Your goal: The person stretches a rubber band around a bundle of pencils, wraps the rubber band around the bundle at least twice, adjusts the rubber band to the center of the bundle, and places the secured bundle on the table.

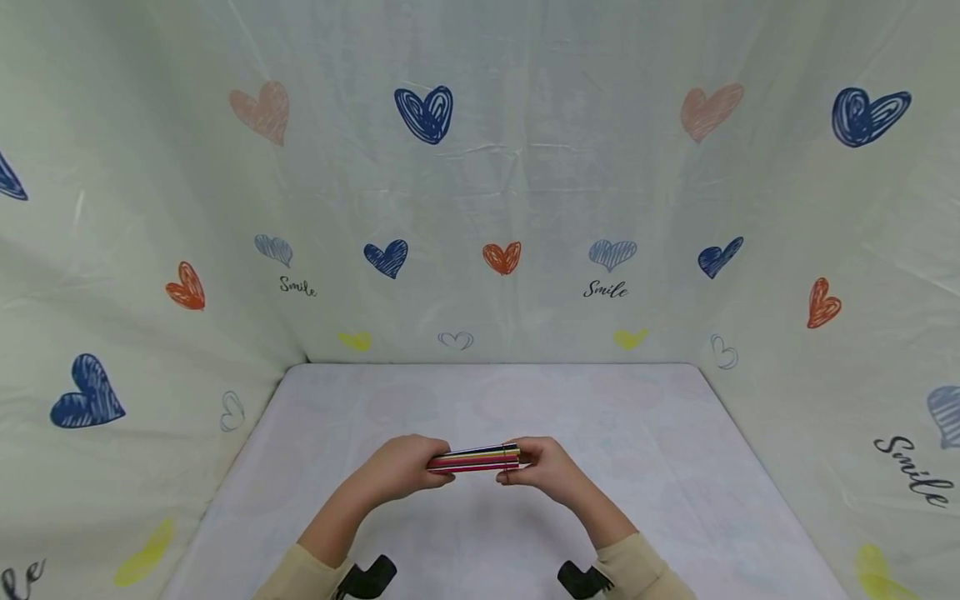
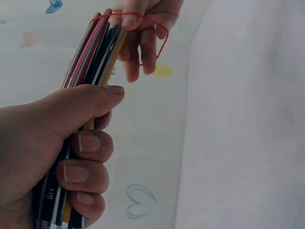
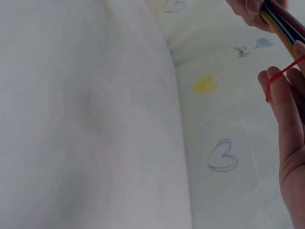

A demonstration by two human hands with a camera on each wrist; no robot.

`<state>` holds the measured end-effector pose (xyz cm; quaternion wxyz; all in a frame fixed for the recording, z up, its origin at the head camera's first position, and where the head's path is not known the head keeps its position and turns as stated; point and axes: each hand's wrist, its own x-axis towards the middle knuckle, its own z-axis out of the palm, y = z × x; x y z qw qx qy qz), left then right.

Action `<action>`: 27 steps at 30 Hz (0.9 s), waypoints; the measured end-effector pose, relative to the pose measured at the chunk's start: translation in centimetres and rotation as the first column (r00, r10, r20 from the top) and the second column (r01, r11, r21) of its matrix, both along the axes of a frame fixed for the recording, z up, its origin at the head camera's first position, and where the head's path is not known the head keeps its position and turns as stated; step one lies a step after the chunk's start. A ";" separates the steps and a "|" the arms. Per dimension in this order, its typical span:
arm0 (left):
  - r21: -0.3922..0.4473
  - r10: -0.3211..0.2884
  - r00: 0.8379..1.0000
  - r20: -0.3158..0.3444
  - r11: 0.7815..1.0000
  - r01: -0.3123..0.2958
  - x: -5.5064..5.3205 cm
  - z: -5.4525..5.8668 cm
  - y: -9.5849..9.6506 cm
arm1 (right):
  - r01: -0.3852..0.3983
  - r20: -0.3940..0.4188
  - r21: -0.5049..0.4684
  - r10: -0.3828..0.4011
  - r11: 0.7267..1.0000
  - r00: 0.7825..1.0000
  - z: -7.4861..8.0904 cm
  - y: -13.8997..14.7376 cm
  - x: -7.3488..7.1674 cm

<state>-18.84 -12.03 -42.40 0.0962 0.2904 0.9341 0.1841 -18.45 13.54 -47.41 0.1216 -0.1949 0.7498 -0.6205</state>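
Note:
A bundle of pencils (image 1: 474, 459) in black, red, yellow and dark green is held above the table in the head view. My left hand (image 1: 405, 467) grips it, fingers and thumb wrapped round the shafts, as the left wrist view shows; one shaft reads HB. At the bundle's other end is my right hand (image 1: 551, 471), its thumb close against the pencils. A thin red rubber band (image 2: 167, 34) loops past that end and stretches over the right fingers, which hook it in the right wrist view. Part of the bundle is hidden behind the left fingers.
Beneath both hands spreads a white-covered table (image 1: 480, 400). A pale curtain (image 1: 525, 183) printed with hearts and "Smile" hangs at the back and both sides. Black wrist mounts (image 1: 367, 579) show below the forearms.

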 end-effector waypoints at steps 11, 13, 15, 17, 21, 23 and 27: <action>0.071 0.024 0.999 0.036 0.997 -0.027 0.1 0.8 0.0 | -0.055 0.045 -0.022 0.056 0.998 0.997 0.1 -0.5 -0.2; 0.084 0.033 0.998 0.055 0.996 -0.037 0.0 0.8 0.0 | -0.075 0.058 -0.028 0.076 0.997 0.995 0.0 -0.6 -0.2; 0.098 0.043 0.997 0.068 0.994 -0.049 -0.1 0.9 0.0 | -0.107 0.061 -0.020 0.108 0.994 0.992 -0.1 -0.6 -0.2; 0.114 0.062 0.994 0.090 0.991 -0.072 -0.2 0.8 -0.1 | -0.155 0.050 -0.017 0.156 0.988 0.986 0.0 -0.6 -0.1; 0.145 0.096 0.986 0.139 0.983 -0.116 -0.6 0.3 -0.1 | -0.255 -0.015 -0.007 0.255 0.967 0.967 0.3 -0.7 0.1; 0.154 0.103 0.981 0.166 0.979 -0.129 -0.8 0.1 0.0 | -0.296 -0.082 0.014 0.297 0.955 0.951 0.5 -0.7 0.2; 0.161 0.117 0.969 0.220 0.975 -0.154 -0.8 -0.2 0.2 | -0.325 -0.250 0.105 0.341 0.940 0.906 1.2 -0.9 0.6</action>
